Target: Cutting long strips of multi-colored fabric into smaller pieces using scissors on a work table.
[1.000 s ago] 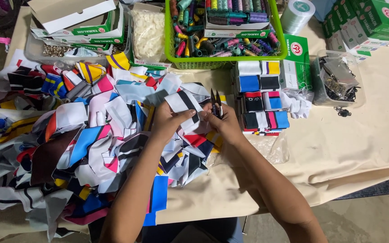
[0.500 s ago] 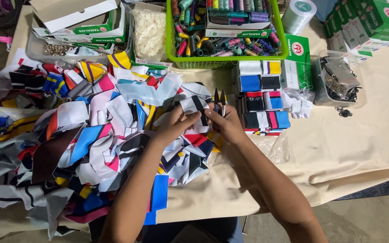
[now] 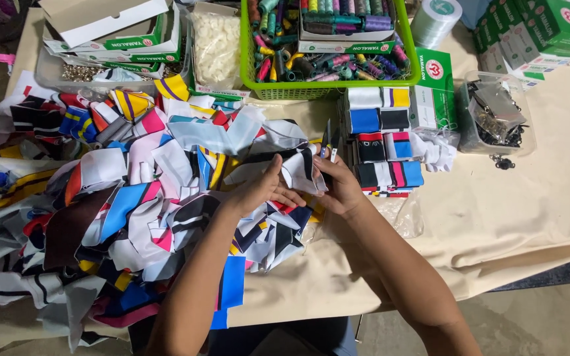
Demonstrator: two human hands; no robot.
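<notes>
**Two hands at a heap of fabric scraps on a cloth-covered table**

Two bare hands meet at the right edge of the scrap pile (image 3: 133, 204), a wide heap of striped and coloured fabric pieces that covers the left half of the table (image 3: 516, 217). The table wears a plain beige cloth, creased toward its front edge; past that edge lies a bare grey floor (image 3: 536, 323).

The left hand (image 3: 262, 188) pinches a white-and-black scrap (image 3: 298, 173) between thumb and fingers. The right hand (image 3: 341, 188) is closed around small scissors (image 3: 326, 140), blades pointing away from the person, touching the same scrap.

Behind the pile stands a green basket (image 3: 328, 89) of thread spools. Right of the pile sit folded fabric stacks (image 3: 384, 142); further right, a clear tub (image 3: 493, 118) of dark metal parts.
</notes>
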